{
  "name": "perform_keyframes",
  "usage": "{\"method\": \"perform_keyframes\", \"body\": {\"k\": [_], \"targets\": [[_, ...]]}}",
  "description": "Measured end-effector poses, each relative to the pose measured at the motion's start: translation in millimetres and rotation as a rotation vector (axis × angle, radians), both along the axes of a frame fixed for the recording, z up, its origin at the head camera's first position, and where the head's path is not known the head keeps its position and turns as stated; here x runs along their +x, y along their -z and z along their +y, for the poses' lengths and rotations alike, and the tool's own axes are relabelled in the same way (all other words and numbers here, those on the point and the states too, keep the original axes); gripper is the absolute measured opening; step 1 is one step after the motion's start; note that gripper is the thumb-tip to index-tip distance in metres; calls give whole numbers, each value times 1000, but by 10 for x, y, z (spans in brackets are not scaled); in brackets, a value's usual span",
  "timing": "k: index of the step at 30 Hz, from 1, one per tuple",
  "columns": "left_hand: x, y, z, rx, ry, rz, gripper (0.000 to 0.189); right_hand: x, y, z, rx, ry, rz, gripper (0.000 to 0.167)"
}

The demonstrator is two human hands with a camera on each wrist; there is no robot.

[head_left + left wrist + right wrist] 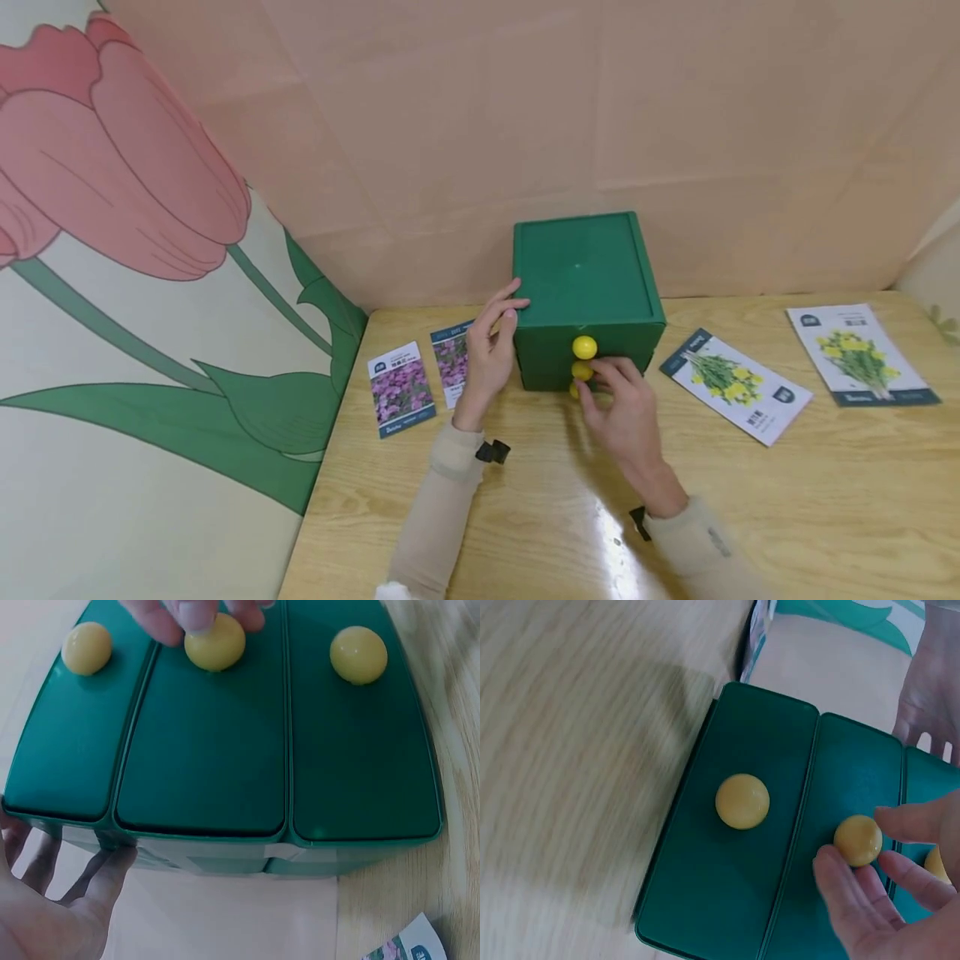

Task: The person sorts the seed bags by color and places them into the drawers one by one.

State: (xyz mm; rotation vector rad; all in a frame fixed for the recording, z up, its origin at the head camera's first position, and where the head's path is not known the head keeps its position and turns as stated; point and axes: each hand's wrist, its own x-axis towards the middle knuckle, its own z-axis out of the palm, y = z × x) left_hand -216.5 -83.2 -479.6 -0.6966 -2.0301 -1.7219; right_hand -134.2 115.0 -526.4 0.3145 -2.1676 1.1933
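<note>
A green box of three stacked drawers (pixel 579 271) stands on the table against the back wall, each drawer front bearing a round yellow knob. My left hand (pixel 489 350) rests at the box's upper left edge, its fingers spread over the side and top. Low at the front, my right hand (pixel 627 417) pinches the middle knob (pixel 857 841) between thumb and fingertips. Above it sits the top knob (pixel 585 347), and below it the bottom knob (pixel 742 801), both untouched. All three drawer fronts look flush with the frame in the left wrist view.
Left of the box lie two packets with purple flowers, one nearer the edge (pixel 402 390) and one (pixel 452 358) partly behind my left hand. Two packets picturing yellow flowers (pixel 738 385) (pixel 862 354) lie on the right. A tulip-painted panel (pixel 172 333) borders the wooden table's (pixel 540 517) left side.
</note>
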Motion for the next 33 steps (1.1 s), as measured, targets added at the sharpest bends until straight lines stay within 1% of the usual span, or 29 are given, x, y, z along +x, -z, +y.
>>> {"method": "perform_keyframes", "body": {"k": [4, 8, 11, 16, 22, 26, 33], "targets": [[10, 6, -22, -8, 22, 22, 27, -18, 38, -33, -44, -19, 1, 26], [147, -184, -19, -22, 31, 44, 25, -26, 54, -57, -66, -13, -1, 23], [246, -329, -15, -31, 26, 36, 25, -39, 58, -67, -85, -10, 20, 22], [232, -327, -9, -32, 27, 37, 25, -58, 56, -61, -111, -13, 61, 23], [221, -321, 0, -25, 33, 30, 25, -57, 59, -53, -96, 1, 86, 24], [215, -315, -2, -22, 38, 27, 25, -36, 53, -49, -82, 9, 77, 23], [203, -293, -1, -10, 47, 34, 25, 11, 41, -40, -71, 23, 35, 23]]}}
